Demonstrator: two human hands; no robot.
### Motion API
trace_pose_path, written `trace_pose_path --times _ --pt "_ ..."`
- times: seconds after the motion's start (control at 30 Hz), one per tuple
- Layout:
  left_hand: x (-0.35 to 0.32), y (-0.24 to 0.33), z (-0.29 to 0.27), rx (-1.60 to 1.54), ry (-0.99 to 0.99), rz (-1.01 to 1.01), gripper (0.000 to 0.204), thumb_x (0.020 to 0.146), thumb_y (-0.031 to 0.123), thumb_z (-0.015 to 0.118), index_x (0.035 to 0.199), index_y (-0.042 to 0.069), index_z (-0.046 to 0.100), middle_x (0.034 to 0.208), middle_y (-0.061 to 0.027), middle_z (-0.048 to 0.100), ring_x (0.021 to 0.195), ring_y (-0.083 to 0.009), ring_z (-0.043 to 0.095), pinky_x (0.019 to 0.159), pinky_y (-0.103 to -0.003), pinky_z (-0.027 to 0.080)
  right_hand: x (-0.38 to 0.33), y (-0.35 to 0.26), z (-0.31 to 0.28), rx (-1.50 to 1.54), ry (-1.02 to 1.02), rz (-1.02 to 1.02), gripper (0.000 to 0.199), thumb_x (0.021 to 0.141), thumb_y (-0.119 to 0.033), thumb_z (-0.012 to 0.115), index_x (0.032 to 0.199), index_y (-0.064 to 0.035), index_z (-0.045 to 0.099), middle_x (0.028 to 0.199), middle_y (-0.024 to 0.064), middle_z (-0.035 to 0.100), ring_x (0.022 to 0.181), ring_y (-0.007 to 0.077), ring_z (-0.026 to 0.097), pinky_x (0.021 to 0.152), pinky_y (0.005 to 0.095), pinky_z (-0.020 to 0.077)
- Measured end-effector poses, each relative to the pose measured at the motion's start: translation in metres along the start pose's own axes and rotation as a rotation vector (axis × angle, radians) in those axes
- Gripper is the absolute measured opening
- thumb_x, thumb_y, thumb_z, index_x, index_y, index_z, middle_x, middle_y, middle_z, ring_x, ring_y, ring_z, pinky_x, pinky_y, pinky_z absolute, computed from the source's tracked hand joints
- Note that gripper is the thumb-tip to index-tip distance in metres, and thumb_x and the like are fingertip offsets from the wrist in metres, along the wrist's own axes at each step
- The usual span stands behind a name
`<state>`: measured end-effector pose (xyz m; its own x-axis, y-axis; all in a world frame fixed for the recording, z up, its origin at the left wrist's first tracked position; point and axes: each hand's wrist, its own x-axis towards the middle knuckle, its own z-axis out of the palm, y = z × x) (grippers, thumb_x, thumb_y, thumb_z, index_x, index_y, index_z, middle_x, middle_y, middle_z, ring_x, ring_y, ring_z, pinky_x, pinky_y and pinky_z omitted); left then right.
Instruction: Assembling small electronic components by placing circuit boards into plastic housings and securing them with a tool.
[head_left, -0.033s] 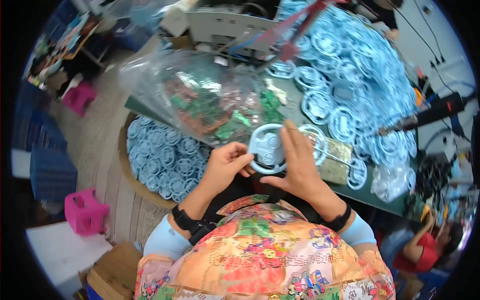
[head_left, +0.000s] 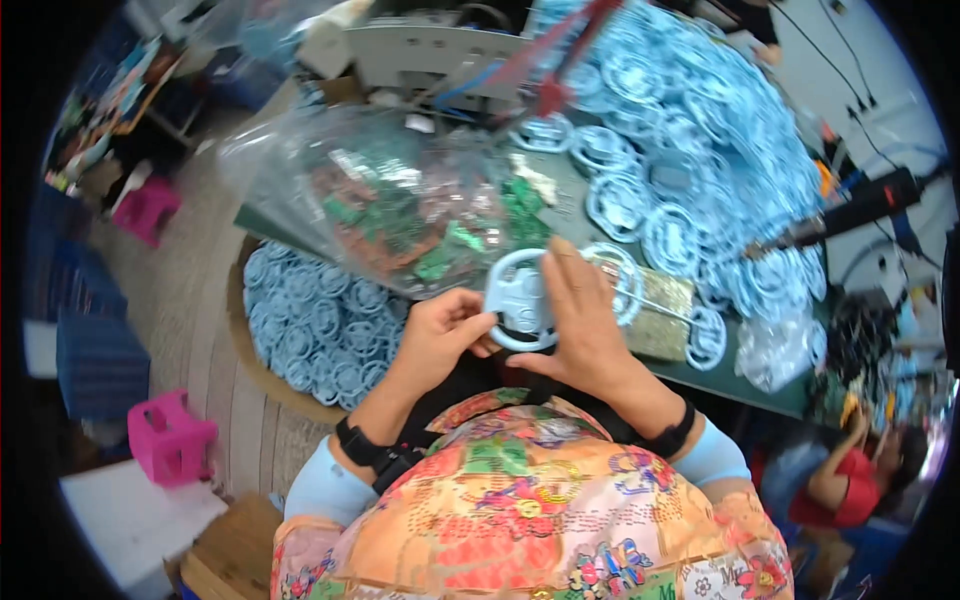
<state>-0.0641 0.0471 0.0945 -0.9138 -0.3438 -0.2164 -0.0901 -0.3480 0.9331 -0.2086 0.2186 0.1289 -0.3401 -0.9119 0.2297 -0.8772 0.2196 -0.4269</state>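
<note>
A light-blue round plastic part (head_left: 518,292), with a ring rim and a moulded plate inside, is held upright before my body. My left hand (head_left: 437,335) pinches its lower left rim between thumb and fingers. Against its right side lies my right hand (head_left: 585,318), fingers stretched out straight and thumb apart, covering part of it. Just beyond that hand, another light-blue ring (head_left: 629,284) and a smaller light-blue piece (head_left: 707,338) lie at a worn block (head_left: 660,325), with a thin rod between them.
Similar parts form a large heap (head_left: 720,150) on the green table and fill a cardboard box (head_left: 240,345). A clear bag (head_left: 400,200) holds green and brown pieces. At right are a black screwdriver-like tool (head_left: 850,215) and a person in red (head_left: 840,485). Pink stools (head_left: 172,437) stand left.
The whole view has shifted slightly, so the table and bag appear a little further left. My hands keep the same hold on the round part.
</note>
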Motion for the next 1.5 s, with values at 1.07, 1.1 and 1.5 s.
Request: trace_pose_path --times 1.07,1.1,1.5 --pt "0.112 -0.005 0.080 0.545 -0.088 -0.015 0.049 0.091 0.017 0.070 0.132 -0.003 0.052 0.081 -0.0053 0.062 0.057 -0.0114 0.061 0.047 -0.025 0.048 -0.095 0.101 -0.046 0.143 0.279 0.422 0.115 0.061 -0.039 0.089 0.152 0.0001 0.028 0.151 0.0228 0.036 0.138 0.0393 0.034 0.115 0.0463 0.0264" --pt "0.112 -0.005 0.075 0.612 -0.053 0.049 0.049 0.090 0.017 0.071 0.131 -0.003 0.053 0.081 -0.0056 0.062 0.059 -0.0123 0.061 0.049 -0.026 0.049 -0.088 0.095 -0.044 0.112 0.272 0.393 0.115 0.062 -0.039 0.089 0.152 0.0002 0.028 0.151 0.0227 0.036 0.138 0.0397 0.034 0.115 0.0466 0.0262" --pt "0.104 -0.037 0.077 0.707 -0.138 0.225 0.059 0.076 0.022 0.074 0.126 -0.001 0.053 0.093 -0.0214 0.068 0.085 -0.0345 0.068 0.075 -0.042 0.053 -0.073 0.089 -0.025 0.182 0.207 0.304 0.122 0.059 -0.048 0.086 0.151 0.0045 0.026 0.154 0.0242 0.031 0.141 0.0406 0.030 0.117 0.0488 0.0206"
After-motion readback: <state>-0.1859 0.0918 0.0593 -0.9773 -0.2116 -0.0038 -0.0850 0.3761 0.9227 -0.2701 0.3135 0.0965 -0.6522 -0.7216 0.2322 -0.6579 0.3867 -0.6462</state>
